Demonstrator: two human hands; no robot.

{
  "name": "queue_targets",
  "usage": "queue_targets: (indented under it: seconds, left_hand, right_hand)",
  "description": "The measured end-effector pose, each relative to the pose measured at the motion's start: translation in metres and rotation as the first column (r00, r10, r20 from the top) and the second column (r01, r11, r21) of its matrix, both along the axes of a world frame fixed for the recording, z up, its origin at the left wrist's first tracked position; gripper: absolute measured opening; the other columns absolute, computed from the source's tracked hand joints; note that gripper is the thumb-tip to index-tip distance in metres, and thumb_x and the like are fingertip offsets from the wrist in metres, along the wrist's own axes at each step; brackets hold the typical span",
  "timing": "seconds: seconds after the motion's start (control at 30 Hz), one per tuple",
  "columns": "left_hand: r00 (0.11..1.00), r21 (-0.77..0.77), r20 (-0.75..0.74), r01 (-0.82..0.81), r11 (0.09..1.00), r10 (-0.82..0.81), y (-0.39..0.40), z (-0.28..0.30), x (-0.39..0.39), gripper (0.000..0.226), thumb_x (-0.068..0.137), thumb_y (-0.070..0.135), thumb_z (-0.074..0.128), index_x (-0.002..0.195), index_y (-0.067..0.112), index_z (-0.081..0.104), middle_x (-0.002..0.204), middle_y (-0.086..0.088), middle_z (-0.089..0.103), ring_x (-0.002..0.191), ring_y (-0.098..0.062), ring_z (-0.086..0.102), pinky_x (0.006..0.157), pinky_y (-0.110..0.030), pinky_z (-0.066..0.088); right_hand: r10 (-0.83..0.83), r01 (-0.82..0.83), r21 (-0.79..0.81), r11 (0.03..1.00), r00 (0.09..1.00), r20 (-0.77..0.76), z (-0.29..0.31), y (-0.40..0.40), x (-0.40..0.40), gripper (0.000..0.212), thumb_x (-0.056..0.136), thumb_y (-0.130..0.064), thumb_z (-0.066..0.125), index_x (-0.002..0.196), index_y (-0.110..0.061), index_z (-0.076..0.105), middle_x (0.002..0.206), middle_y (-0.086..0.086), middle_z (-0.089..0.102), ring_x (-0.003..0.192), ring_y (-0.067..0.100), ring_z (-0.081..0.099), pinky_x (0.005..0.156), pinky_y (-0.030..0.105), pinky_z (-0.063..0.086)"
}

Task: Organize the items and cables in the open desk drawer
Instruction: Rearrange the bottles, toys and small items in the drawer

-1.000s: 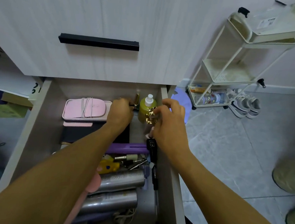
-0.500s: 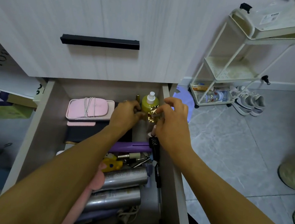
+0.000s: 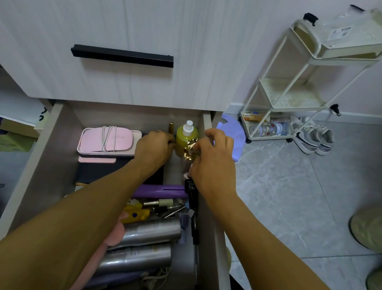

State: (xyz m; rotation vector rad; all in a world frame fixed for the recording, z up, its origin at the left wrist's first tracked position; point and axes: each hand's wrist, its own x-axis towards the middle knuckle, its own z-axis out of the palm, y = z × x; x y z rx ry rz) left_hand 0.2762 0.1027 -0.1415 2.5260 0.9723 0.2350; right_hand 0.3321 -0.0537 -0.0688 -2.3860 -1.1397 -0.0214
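The open drawer [image 3: 46, 155] holds a pink case [image 3: 121, 143] wrapped in a white cable [image 3: 107, 137] on top of a dark notebook [image 3: 104, 172]. A yellow bottle [image 3: 183, 137] with a white cap stands in the back right corner, beside a gold tube [image 3: 171, 127]. My right hand [image 3: 214, 163] pinches a crinkled gold foil item [image 3: 189, 150] in front of the bottle. My left hand [image 3: 155, 148] has its fingers curled against the bottle's left side; what they hold is hidden. Nearer me lie a purple bar [image 3: 158, 191], a black key fob [image 3: 191, 186] and two silver cans [image 3: 150, 231].
A tangled white cord [image 3: 155, 280] and a black pen [image 3: 196, 240] lie at the drawer's near right. A closed drawer with a black handle [image 3: 121, 56] is above. A white rolling cart [image 3: 305, 97], sneakers [image 3: 313, 137] and a purple stool [image 3: 232, 134] stand on the tiled floor at right.
My left hand moved right from the gold tube to the bottle's left side. My right hand stayed at the gold foil item.
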Motion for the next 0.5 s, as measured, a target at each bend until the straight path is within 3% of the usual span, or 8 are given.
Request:
queue_targets:
  seconds: [0.17,0.33,0.4,0.5]
  left_hand:
    - [0.997,-0.044,-0.049,-0.06,0.997,0.058,-0.001,0.001,0.004,0.02,0.094,0.024,0.053,0.1,0.016,0.071,0.095,-0.008,0.07,0.083,-0.026,0.064,0.067,-0.032,0.049]
    - [0.99,-0.169,0.096,-0.09,0.981,0.108,-0.001,0.015,-0.007,0.02,0.089,0.016,0.058,0.099,0.016,0.076,0.095,-0.005,0.073,0.087,-0.024,0.067,0.078,-0.034,0.055]
    - [0.984,-0.223,0.152,-0.059,0.973,0.094,-0.007,0.021,-0.017,0.017,0.089,0.013,0.06,0.096,0.014,0.076,0.089,0.0,0.072,0.082,-0.015,0.065,0.076,-0.025,0.052]
    - [0.98,-0.29,0.195,0.09,0.953,-0.033,-0.023,0.031,-0.029,0.011,0.089,0.011,0.066,0.093,0.015,0.075,0.083,0.007,0.068,0.076,-0.001,0.061,0.067,-0.005,0.042]
  right_hand:
    - [0.01,-0.01,0.03,0.999,1.0,-0.006,-0.003,-0.001,0.005,0.016,0.079,-0.002,0.062,0.093,-0.009,0.064,0.133,0.002,0.045,0.122,0.02,0.036,0.07,0.032,0.051]
    - [0.017,0.014,0.219,0.976,0.99,-0.137,-0.002,0.0,0.01,0.017,0.079,0.003,0.057,0.088,-0.01,0.065,0.124,0.0,0.045,0.112,0.019,0.046,0.073,0.03,0.052]
    - [0.022,0.038,0.291,0.956,0.98,-0.2,-0.005,-0.001,0.01,0.019,0.079,0.003,0.057,0.087,-0.012,0.064,0.119,-0.003,0.042,0.107,0.021,0.053,0.075,0.032,0.054]
    - [0.009,0.069,0.324,0.944,0.972,-0.234,-0.01,-0.003,0.012,0.022,0.077,0.005,0.059,0.088,-0.014,0.064,0.115,-0.008,0.038,0.107,0.016,0.052,0.081,0.024,0.05]
